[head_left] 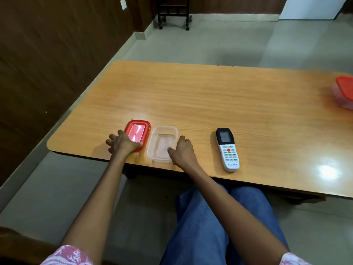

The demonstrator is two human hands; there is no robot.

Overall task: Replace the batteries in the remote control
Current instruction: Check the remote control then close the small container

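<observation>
A white and black remote control lies face up on the wooden table, near the front edge. Left of it stands a clear plastic container, uncovered, and I see no batteries inside it. Its red lid lies flat on the table just left of the container. My left hand rests on the lid's near end with the thumb over its corner. My right hand holds the container's near right rim, thumb on the inside of the wall.
A second clear container with a red lid sits at the table's far right, partly cut off by the frame. My legs in blue jeans are under the table's front edge. A dark wheeled stand is on the floor beyond.
</observation>
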